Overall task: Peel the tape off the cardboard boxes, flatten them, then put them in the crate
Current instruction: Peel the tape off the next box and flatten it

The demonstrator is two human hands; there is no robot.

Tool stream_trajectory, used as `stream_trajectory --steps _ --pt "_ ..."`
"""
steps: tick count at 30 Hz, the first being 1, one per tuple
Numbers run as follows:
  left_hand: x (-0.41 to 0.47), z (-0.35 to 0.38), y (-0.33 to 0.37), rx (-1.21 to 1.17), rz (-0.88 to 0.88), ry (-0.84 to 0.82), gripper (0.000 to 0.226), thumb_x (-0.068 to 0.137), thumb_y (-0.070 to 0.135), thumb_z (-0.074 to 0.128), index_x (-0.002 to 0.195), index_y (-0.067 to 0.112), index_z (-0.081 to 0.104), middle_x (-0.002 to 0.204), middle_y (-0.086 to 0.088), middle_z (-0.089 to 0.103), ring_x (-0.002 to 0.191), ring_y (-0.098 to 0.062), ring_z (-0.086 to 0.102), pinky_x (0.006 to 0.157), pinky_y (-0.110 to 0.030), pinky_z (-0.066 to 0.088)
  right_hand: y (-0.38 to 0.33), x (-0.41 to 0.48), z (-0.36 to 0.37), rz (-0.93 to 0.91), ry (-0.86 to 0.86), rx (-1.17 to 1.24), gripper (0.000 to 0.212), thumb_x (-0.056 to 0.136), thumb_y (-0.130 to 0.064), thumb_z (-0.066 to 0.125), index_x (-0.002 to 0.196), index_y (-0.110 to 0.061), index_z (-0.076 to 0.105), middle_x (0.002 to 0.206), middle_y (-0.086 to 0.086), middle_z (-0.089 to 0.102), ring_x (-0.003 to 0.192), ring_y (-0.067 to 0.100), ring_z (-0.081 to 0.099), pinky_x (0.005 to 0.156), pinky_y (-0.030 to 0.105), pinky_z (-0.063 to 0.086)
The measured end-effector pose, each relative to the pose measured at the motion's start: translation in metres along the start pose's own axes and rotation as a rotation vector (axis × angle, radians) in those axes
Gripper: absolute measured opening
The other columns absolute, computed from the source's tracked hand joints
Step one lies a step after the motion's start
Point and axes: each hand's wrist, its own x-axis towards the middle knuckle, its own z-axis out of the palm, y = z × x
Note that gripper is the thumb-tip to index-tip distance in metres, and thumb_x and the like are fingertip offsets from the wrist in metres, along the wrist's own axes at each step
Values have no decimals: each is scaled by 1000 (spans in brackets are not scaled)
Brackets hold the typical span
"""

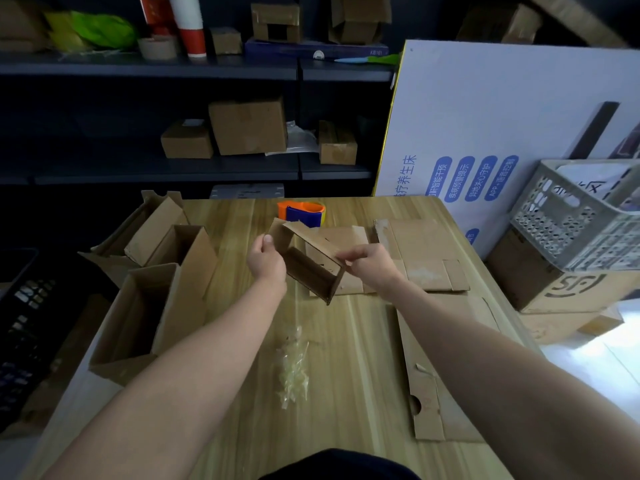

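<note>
done: flat boxes [426,258], tape wad [294,365] on table [346,393] | now: left hand [265,259] + right hand [369,263] fingers gripping small box [308,271] | todo: open boxes [149,306], crate [581,216], maybe halfway

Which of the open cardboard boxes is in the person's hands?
The small box in the middle, held by the left hand and right hand; the bigger open boxes stand untouched at the left.

brown cardboard box [308,268], pale wood-grain table [346,375] — orange-blue tape dispenser [302,213]
</note>
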Motion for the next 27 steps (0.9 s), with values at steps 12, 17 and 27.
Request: stream_trajectory --steps 12,17,27 --pt "-12 -8 -9 -107 -129 -267 16 92 30 54 82 18 60 85 -6 62 92 -24 59 90 -44 51 10 12 -16 508 -29 605 49 77 -38 75 110 -10 53 99 19 68 76 32 71 64 46 58" --pt "-5 -16 -25 245 -61 -306 5 84 10 65 88 12 66 95 -3 66 101 -22 60 96 -35 45 18 21 -27 545 50 566 31 82 -10 70 110 -5 58 95 14 70 81 28 70 62 38 57" --pt "5 -7 -33 746 -104 -503 62 76 32 77 128 15 48 136 -8 49 113 -20 54 91 -36 47 17 24 -44 269 -274 -583 37 86 -17 65 121 -6 57 117 12 59 105 30 58 96 44 47"
